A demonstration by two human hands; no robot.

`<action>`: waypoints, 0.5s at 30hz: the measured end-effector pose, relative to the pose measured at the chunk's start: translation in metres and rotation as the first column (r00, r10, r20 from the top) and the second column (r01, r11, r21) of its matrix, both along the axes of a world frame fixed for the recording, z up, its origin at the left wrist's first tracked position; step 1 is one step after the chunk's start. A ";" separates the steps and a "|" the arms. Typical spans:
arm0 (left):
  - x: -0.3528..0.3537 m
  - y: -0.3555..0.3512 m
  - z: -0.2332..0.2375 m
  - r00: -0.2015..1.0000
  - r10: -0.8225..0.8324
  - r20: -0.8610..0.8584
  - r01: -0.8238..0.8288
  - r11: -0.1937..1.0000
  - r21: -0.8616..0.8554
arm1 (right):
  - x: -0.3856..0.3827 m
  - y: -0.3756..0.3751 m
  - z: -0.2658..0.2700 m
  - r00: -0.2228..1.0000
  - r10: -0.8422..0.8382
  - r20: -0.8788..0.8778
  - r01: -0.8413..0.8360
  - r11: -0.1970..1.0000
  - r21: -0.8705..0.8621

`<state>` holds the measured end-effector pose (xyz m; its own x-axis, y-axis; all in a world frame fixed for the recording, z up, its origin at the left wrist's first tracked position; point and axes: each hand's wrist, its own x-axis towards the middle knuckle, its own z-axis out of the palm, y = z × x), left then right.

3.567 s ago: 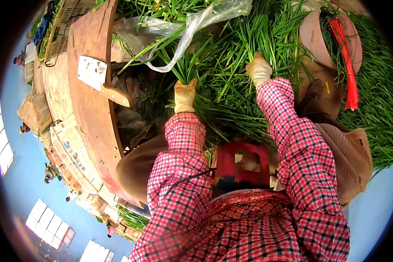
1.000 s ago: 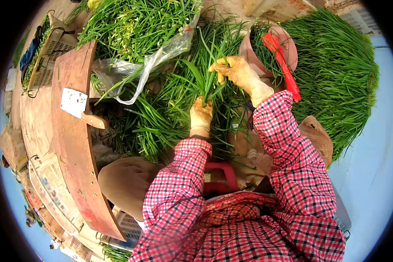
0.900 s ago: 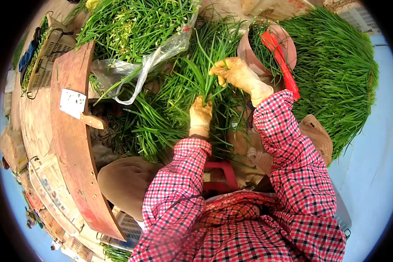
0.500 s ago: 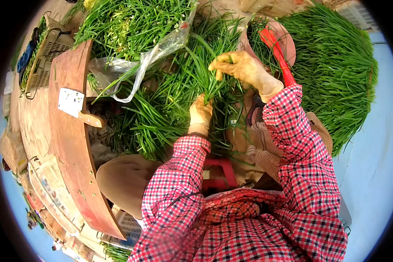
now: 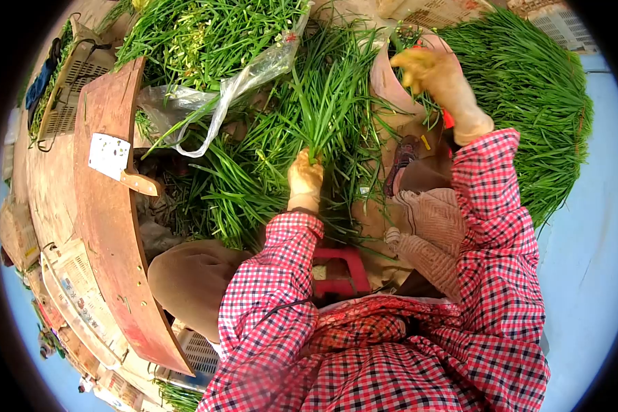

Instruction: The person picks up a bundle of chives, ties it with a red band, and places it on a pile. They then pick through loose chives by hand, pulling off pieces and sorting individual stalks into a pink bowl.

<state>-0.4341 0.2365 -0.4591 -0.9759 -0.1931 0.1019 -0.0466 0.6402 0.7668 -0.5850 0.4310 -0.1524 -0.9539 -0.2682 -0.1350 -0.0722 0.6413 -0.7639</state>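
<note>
My left hand (image 5: 305, 180), in a stained yellowish glove, is closed around the lower ends of a bunch of garlic chives (image 5: 317, 117). Their long leaves fan upward over a loose heap of chives (image 5: 244, 185). My right hand (image 5: 434, 77), gloved alike, hovers over a pink basin (image 5: 386, 77) on the right. Its fingers look apart and a little blurred, with nothing visible in them. Loose green leaves hang around the basin. The red thing in the basin is mostly hidden behind my right hand and wrist.
A cleaver (image 5: 113, 158) lies on a long wooden board (image 5: 106, 226) at left. Cut chives fill a clear plastic bag (image 5: 237, 86) at top. A large chive stack (image 5: 529, 110) stands at right. Plastic crates (image 5: 72, 89) and a red stool (image 5: 353, 271) are also around.
My right hand has moved right and up, away from the chive bunch to above the basin. My left hand has shifted slightly left and down, still gripping the chives.
</note>
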 end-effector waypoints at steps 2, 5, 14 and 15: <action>0.000 0.001 -0.016 0.999 0.030 0.022 -0.032 0.994 0.108 | -0.016 0.026 -0.007 0.967 -0.250 0.045 0.249 0.968 0.029; -0.003 -0.001 -0.015 0.999 -0.011 -0.039 0.008 0.996 -0.084 | -0.040 0.088 -0.047 0.971 0.053 -0.233 0.117 0.745 0.657; 0.001 0.002 0.012 0.992 0.048 0.113 -0.066 0.985 0.157 | -0.021 -0.036 -0.045 0.941 0.003 -0.338 -0.145 0.908 -0.394; 0.000 0.000 0.039 0.992 0.042 0.120 -0.054 0.994 0.097 | -0.025 -0.045 -0.060 0.979 0.186 0.082 -0.004 0.421 -0.907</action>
